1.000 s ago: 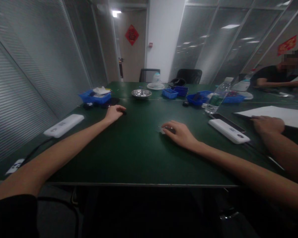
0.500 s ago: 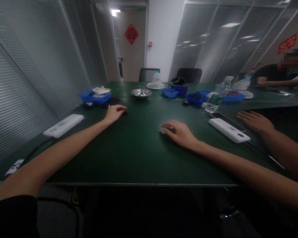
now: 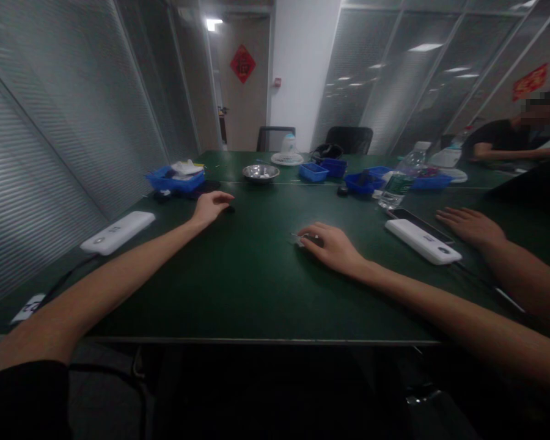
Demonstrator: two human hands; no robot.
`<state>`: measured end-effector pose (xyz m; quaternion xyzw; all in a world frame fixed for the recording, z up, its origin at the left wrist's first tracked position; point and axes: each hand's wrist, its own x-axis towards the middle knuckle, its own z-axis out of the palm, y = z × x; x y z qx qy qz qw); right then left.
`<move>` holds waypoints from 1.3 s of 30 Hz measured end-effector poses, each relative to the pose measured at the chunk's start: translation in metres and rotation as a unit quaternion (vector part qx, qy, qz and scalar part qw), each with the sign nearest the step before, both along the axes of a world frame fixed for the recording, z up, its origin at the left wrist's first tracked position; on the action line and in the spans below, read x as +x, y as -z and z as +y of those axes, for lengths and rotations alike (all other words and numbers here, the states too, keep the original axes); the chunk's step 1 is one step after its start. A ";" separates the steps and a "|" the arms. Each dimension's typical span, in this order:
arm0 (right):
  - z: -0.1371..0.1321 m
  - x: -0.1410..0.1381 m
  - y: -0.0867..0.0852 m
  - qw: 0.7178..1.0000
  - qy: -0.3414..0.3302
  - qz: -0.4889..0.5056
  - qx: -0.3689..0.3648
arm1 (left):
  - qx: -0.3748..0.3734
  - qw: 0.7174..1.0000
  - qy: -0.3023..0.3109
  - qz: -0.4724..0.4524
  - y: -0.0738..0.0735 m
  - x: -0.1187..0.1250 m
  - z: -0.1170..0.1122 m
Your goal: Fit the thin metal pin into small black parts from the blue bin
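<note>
My left hand (image 3: 211, 206) rests on the green table (image 3: 256, 293), fingers bent and a little apart. A small dark spot, object or shadow, lies under its fingertips. Nearer the middle, my right hand (image 3: 330, 245) has its thumb and fingers curled together around a small clear piece (image 3: 296, 239) that pokes out at the fingertips. What kind of thing it is cannot be made out. Left of my left forearm is a white oblong device (image 3: 118, 232) with a cable. Another white oblong device (image 3: 422, 241) lies to the right of my right hand.
Another person's hand (image 3: 472, 225) lies flat at the right, by a phone (image 3: 419, 225) and a water bottle (image 3: 404, 176). Further back are a metal bowl (image 3: 261, 174), a blue basket (image 3: 176, 178) and several more blue baskets. A second person (image 3: 508, 137) sits far right.
Both my hands stay nearly where they were. At the right, a black shape beyond the other person's hand has risen higher into view.
</note>
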<state>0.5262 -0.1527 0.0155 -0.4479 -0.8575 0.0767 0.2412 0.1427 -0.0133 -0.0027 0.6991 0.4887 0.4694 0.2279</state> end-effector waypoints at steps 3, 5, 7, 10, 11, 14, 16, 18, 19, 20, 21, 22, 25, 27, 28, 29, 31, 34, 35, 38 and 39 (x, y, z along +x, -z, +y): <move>-0.001 0.000 -0.001 1.000 0.001 0.002 -0.002 | -0.002 1.000 0.012 -0.001 0.000 0.000 -0.001; -0.002 -0.001 -0.001 1.000 0.002 0.007 0.000 | -0.007 1.000 0.016 -0.002 0.000 -0.001 0.000; -0.002 -0.001 -0.001 1.000 0.003 0.011 0.001 | -0.010 1.000 0.023 -0.002 0.001 -0.001 0.001; -0.003 -0.001 -0.002 1.000 0.003 0.013 -0.003 | -0.004 0.999 0.042 -0.006 0.003 -0.002 0.003; -0.003 -0.002 -0.002 1.000 0.002 0.012 -0.005 | -0.001 0.999 0.048 -0.008 0.004 -0.002 0.004; -0.004 -0.002 -0.004 1.000 0.002 0.009 -0.011 | -0.001 0.998 0.055 -0.016 0.006 -0.004 0.007; -0.004 -0.002 -0.005 1.000 0.002 0.003 -0.014 | -0.003 0.998 0.060 -0.022 0.008 -0.005 0.009; -0.004 -0.002 -0.005 1.000 0.002 -0.005 -0.014 | -0.004 0.997 0.069 -0.025 0.009 -0.005 0.010; -0.004 -0.002 -0.004 1.000 0.003 -0.007 -0.013 | -0.004 0.997 0.071 -0.026 0.009 -0.005 0.011; -0.003 -0.002 -0.004 1.000 0.003 -0.007 -0.011 | -0.002 0.997 0.071 -0.027 0.009 -0.005 0.011; -0.002 -0.002 -0.003 1.000 0.001 -0.006 -0.008 | 0.000 0.997 0.069 -0.028 0.009 -0.005 0.011; -0.002 -0.001 -0.002 1.000 0.000 -0.003 -0.003 | 0.003 0.998 0.063 -0.030 0.008 -0.005 0.011; 0.000 -0.001 0.001 1.000 -0.008 0.005 0.008 | 0.007 0.999 0.035 -0.023 0.006 -0.004 0.010; 0.000 0.000 0.001 1.000 -0.009 0.007 0.009 | 0.000 1.000 0.020 -0.003 0.006 -0.004 0.009; 0.000 0.000 0.001 1.000 -0.008 0.006 0.008 | -0.004 1.000 0.018 0.012 0.005 -0.004 0.009; 0.000 0.000 0.001 1.000 -0.007 0.004 0.006 | -0.007 0.999 0.020 0.031 0.005 -0.004 0.009; 0.001 0.000 0.001 1.000 -0.007 0.001 0.003 | -0.009 0.997 0.038 0.072 0.006 -0.002 0.006; 0.001 0.000 0.001 1.000 -0.014 0.000 0.004 | -0.006 0.989 0.100 0.109 0.005 0.009 -0.003; 0.001 0.000 0.001 1.000 -0.020 -0.001 0.006 | -0.005 0.986 0.128 0.111 0.004 0.015 -0.009; 0.000 0.000 0.000 0.999 -0.038 -0.001 0.014 | -0.005 0.968 0.225 0.110 -0.001 0.040 -0.035; -0.001 0.000 0.000 0.999 -0.044 0.000 0.016 | -0.005 0.961 0.256 0.108 -0.003 0.049 -0.045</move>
